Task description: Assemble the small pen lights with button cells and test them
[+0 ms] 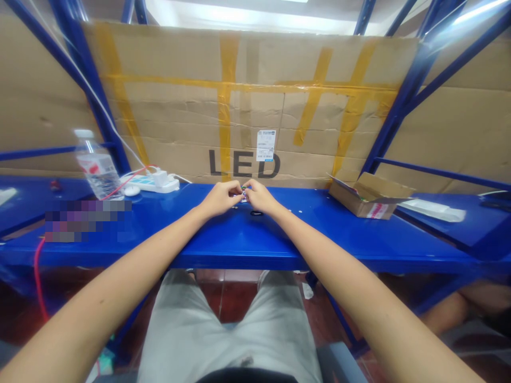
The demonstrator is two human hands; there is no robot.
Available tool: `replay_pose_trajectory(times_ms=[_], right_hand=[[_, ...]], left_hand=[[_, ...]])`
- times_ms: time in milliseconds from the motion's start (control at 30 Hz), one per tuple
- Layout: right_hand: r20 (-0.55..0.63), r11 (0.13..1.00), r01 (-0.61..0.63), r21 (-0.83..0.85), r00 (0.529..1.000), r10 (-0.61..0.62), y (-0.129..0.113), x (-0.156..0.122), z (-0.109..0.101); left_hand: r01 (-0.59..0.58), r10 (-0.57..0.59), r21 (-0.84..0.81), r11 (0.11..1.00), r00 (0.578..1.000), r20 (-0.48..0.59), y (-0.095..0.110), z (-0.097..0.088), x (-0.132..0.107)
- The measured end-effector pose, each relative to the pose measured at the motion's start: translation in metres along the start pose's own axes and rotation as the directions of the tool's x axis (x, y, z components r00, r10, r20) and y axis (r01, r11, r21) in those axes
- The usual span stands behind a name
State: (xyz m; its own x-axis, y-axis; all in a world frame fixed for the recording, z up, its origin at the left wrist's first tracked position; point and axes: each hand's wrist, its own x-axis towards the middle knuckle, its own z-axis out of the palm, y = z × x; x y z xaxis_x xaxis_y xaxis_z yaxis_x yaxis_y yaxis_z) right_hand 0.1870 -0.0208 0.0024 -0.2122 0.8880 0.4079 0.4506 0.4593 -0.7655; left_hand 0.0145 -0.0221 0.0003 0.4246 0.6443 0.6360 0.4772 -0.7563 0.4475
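Observation:
Both arms stretch forward over the blue table [239, 244], and the hands meet near its back edge. My left hand [222, 197] is closed in a pinch at a small shiny item [244, 196] with bits of colour. From the other side my right hand [259, 197] pinches at the same item with its fingertips. Fingers cover most of it, so its kind cannot be made out. A small black object [256, 213] lies on the table just below my right hand. Tiny pale bits [290, 210] are scattered close by.
An open cardboard box [369, 197] stands at right, a white tray [435, 210] beyond it. A water bottle [98, 167], white power strip [149, 182] and cables are at left. A large cardboard sheet [179, 122] and blue posts [395, 111] close off the back.

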Motion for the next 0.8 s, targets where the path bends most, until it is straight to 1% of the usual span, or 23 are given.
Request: replay_pose_trajectory(times_ms=[67, 133, 200, 333, 433, 567, 633, 700, 800], right_hand=[[-0.014, 0.999, 0.036, -0.039, 0.999, -0.036, 0.003, 0.002, 0.001], [-0.016, 0.998, 0.039, -0.042, 0.999, -0.04, 0.006, 0.005, 0.0], [-0.026, 0.999, 0.027, -0.038, 0.999, -0.028, 0.008, 0.008, -0.003], [-0.063, 0.998, -0.054, -0.039, 0.997, 0.052, 0.013, 0.012, -0.017], [-0.008, 0.99, -0.129, -0.06, 0.992, 0.128, 0.015, 0.013, -0.03], [-0.019, 0.982, -0.102, -0.16, 0.995, 0.101, 0.014, 0.012, -0.043], [0.011, 0.982, -0.088, -0.165, 0.996, 0.091, 0.011, 0.01, -0.049], [0.1, 0.985, -0.083, -0.152, 0.99, 0.099, 0.009, 0.008, -0.054], [0.221, 0.979, -0.107, -0.171, 0.965, 0.144, 0.008, 0.005, -0.06]], left_hand=[[-0.009, 0.01, -0.026, 1.0, 0.999, 0.03, 0.0, 0.002, 0.0], [-0.016, 0.017, -0.036, 0.999, 0.999, 0.047, 0.001, 0.003, 0.0], [0.006, -0.006, -0.03, 1.0, 1.0, 0.024, 0.0, 0.003, 0.0], [0.064, -0.064, -0.003, 0.998, 0.998, -0.03, -0.005, -0.004, 0.002], [0.058, -0.057, 0.037, 0.998, 0.998, -0.028, -0.008, -0.008, 0.002], [0.067, -0.066, 0.057, 0.996, 0.997, -0.033, -0.012, -0.011, 0.001], [0.068, -0.064, 0.079, 0.995, 0.997, -0.046, -0.014, -0.013, 0.001], [0.062, -0.055, 0.119, 0.991, 0.997, -0.054, -0.017, -0.014, 0.001], [0.068, -0.056, 0.181, 0.981, 0.996, -0.075, -0.021, -0.016, 0.002]])
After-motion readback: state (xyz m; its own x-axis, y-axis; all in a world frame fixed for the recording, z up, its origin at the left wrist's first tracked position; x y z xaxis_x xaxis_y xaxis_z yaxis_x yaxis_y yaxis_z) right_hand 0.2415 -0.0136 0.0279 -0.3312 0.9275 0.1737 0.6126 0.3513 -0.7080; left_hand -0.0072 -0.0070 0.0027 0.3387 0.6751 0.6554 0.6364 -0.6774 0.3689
